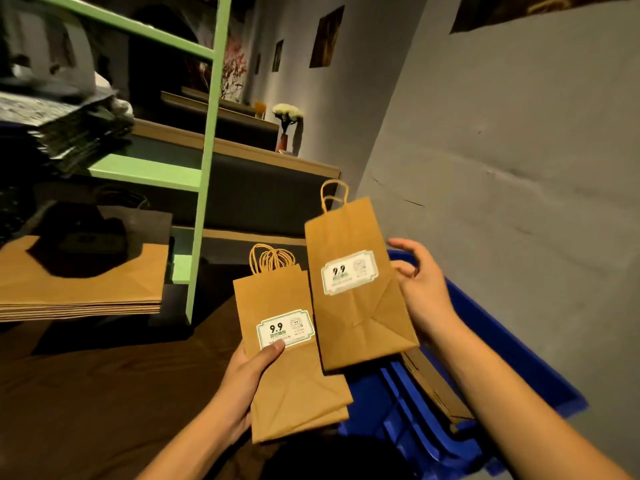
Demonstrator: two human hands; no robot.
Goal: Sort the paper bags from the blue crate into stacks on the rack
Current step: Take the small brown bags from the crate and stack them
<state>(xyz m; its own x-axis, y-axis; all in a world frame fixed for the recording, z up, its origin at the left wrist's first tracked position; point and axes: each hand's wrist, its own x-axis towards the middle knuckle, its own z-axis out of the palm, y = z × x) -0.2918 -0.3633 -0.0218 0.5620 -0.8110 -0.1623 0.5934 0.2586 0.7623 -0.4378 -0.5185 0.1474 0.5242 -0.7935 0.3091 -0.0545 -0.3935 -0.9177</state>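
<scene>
Over the blue crate, the left hand pinches a small bundle of labelled bags thumb on top while the right hand sits spread at the edge of a single bag, grip unclear, so best to square handles and labels together before carrying them to the rack.
</scene>
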